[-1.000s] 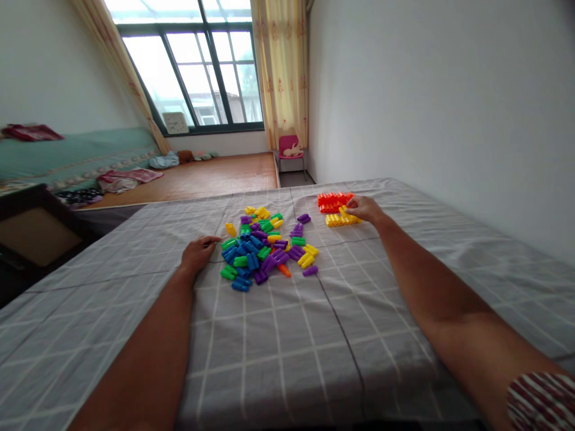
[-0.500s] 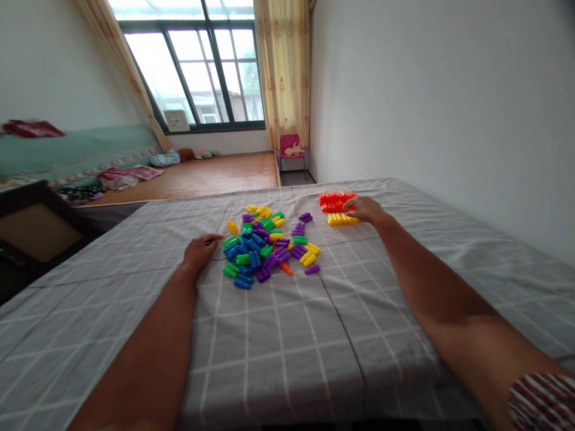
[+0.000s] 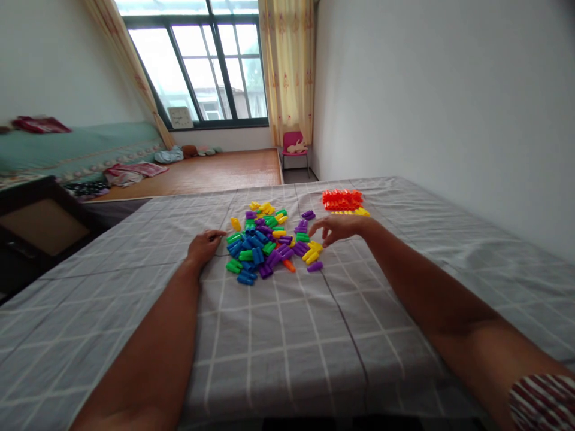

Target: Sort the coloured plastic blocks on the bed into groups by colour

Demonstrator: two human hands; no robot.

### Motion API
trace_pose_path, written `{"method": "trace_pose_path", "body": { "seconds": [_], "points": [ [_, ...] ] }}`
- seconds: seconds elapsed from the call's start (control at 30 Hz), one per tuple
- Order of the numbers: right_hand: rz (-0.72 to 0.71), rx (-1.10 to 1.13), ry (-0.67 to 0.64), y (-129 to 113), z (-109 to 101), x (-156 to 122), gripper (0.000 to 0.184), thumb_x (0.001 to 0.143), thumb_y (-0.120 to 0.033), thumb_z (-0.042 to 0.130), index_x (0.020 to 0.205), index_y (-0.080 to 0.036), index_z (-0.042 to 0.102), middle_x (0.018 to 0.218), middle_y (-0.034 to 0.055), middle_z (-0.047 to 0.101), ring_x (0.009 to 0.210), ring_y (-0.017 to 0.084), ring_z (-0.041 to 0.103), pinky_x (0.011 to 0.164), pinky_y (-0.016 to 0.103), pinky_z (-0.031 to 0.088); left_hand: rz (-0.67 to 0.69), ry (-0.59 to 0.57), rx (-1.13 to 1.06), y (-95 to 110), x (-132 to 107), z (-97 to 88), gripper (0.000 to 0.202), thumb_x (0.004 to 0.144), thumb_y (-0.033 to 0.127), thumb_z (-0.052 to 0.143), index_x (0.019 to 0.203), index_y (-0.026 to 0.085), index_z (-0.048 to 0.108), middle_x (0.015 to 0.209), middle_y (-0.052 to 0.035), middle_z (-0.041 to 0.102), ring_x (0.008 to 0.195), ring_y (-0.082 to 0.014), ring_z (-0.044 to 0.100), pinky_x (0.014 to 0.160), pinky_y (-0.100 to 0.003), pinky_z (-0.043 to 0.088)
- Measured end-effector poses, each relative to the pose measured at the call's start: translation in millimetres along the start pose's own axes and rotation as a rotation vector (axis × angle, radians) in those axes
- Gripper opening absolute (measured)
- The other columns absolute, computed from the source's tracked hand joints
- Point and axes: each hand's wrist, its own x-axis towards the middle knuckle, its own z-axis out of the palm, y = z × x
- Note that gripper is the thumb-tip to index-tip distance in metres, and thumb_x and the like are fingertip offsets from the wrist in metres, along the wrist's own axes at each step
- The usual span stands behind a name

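A heap of small plastic blocks (image 3: 265, 245) in blue, purple, green and yellow lies on a grey checked bed sheet (image 3: 287, 335). My left hand (image 3: 204, 245) rests on the sheet at the heap's left edge, fingers curled loosely, holding nothing that shows. My right hand (image 3: 336, 227) hovers over the heap's right side with fingers spread and pointing down, above some yellow blocks (image 3: 312, 251). Farther back lie a neat group of orange blocks (image 3: 342, 199) and a row of yellow blocks (image 3: 359, 211), partly hidden by my right hand.
A white wall runs along the right of the bed. Beyond the bed's far edge are a wooden floor (image 3: 202, 173), a small pink chair (image 3: 294, 146), a window, curtains, and a green-covered bed (image 3: 76, 149) at the left. A dark piece of furniture (image 3: 31, 221) stands at the left.
My right hand has left the sorted yellow row and come back left to the heap's right side, fingers now spread. My left hand has stayed put. The view has shifted slightly.
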Motion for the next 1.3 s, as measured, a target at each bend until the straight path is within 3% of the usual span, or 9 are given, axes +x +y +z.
{"method": "trace_pose_path", "body": {
  "seconds": [0.13, 0.33, 0.43, 0.57, 0.77, 0.93, 1.07, 1.17, 1.3],
  "points": [
    [0.045, -0.099, -0.074, -4.0, 10.0, 5.7, 0.049, 0.065, -0.035, 0.081, 0.111, -0.020, 0.069, 0.104, 0.0047, 0.071, 0.084, 0.017, 0.067, 0.069, 0.023, 0.048, -0.002, 0.006, -0.014, -0.8, 0.1, 0.9, 0.038, 0.080, 0.030, 0.048, 0.105, 0.024, 0.076, 0.111, -0.0021, 0.073, 0.097, -0.0198, 0.067, 0.084, -0.027, 0.052],
    [0.290, -0.282, 0.152, 34.8, -26.2, -27.8, 0.037, 0.067, -0.039, 0.078, 0.099, -0.022, 0.072, 0.099, 0.0034, 0.071, 0.086, 0.020, 0.065, 0.073, 0.027, 0.046, 0.011, 0.001, -0.013, -2.6, 1.3, 2.3, 0.038, 0.080, 0.028, 0.048, 0.106, 0.024, 0.076, 0.111, -0.0022, 0.073, 0.098, -0.0196, 0.067, 0.084, -0.026, 0.051],
    [0.372, -0.315, 0.161, 48.0, -33.4, -40.2, 0.035, 0.065, -0.040, 0.079, 0.094, -0.021, 0.072, 0.093, 0.0033, 0.070, 0.083, 0.020, 0.063, 0.070, 0.028, 0.044, 0.023, 0.003, -0.008, -3.8, 1.7, 2.8, 0.038, 0.080, 0.029, 0.048, 0.107, 0.024, 0.075, 0.111, -0.0026, 0.073, 0.099, -0.0203, 0.066, 0.085, -0.027, 0.051],
    [0.418, -0.325, 0.122, 49.8, -24.7, -37.1, 0.026, 0.064, -0.034, 0.080, 0.085, -0.021, 0.072, 0.086, 0.0032, 0.069, 0.080, 0.020, 0.061, 0.065, 0.027, 0.041, 0.019, 0.013, -0.004, -3.4, 1.4, 2.9, 0.038, 0.081, 0.030, 0.048, 0.106, 0.023, 0.076, 0.111, -0.0029, 0.073, 0.099, -0.0211, 0.066, 0.086, -0.029, 0.051],
    [0.407, -0.360, 0.221, 55.2, -24.0, -33.3, 0.020, 0.069, -0.037, 0.078, 0.074, -0.020, 0.069, 0.068, 0.0002, 0.064, 0.064, 0.015, 0.055, 0.059, 0.025, 0.038, -0.001, -0.004, 0.005, -1.6, 0.7, 1.6, 0.038, 0.082, 0.031, 0.048, 0.108, 0.024, 0.075, 0.111, -0.0027, 0.073, 0.098, -0.0202, 0.066, 0.084, -0.027, 0.051],
    [0.173, -0.274, 0.250, 21.6, -16.7, -14.5, 0.015, 0.077, -0.033, 0.073, 0.083, -0.019, 0.071, 0.078, 0.0005, 0.070, 0.069, 0.013, 0.061, 0.064, 0.023, 0.043, 0.012, 0.005, 0.006, -2.3, 1.0, 1.6, 0.038, 0.081, 0.030, 0.048, 0.107, 0.025, 0.075, 0.111, -0.0020, 0.073, 0.099, -0.0196, 0.066, 0.084, -0.026, 0.051],
    [-0.135, -0.250, 0.428, -21.1, 19.0, 18.9, 0.025, 0.091, -0.021, 0.055, 0.112, -0.019, 0.069, 0.110, 0.0091, 0.070, 0.097, 0.019, 0.065, 0.087, 0.031, 0.047, 0.014, 0.007, 0.009, -0.5, 0.1, 0.6, 0.038, 0.081, 0.029, 0.048, 0.107, 0.024, 0.075, 0.111, -0.0019, 0.073, 0.100, -0.0202, 0.066, 0.086, -0.027, 0.051],
    [-0.180, -0.282, 0.463, -35.0, 51.5, 40.7, 0.037, 0.094, -0.023, 0.051, 0.130, -0.016, 0.059, 0.126, 0.0149, 0.064, 0.117, 0.024, 0.058, 0.099, 0.039, 0.043, 0.010, 0.002, 0.005, 1.1, -0.2, 0.0, 0.038, 0.081, 0.028, 0.048, 0.107, 0.024, 0.076, 0.111, -0.0024, 0.073, 0.100, -0.0205, 0.066, 0.087, -0.027, 0.051],
    [-0.169, -0.251, 0.390, -28.9, 70.8, 50.0, 0.050, 0.088, -0.027, 0.062, 0.136, -0.015, 0.054, 0.122, 0.0163, 0.065, 0.115, 0.026, 0.059, 0.096, 0.041, 0.046, 0.001, -0.001, 0.003, 1.0, 0.4, 0.7, 0.039, 0.081, 0.028, 0.047, 0.107, 0.023, 0.075, 0.111, -0.0032, 0.073, 0.100, -0.0210, 0.066, 0.086, -0.028, 0.051]
  ]
}}
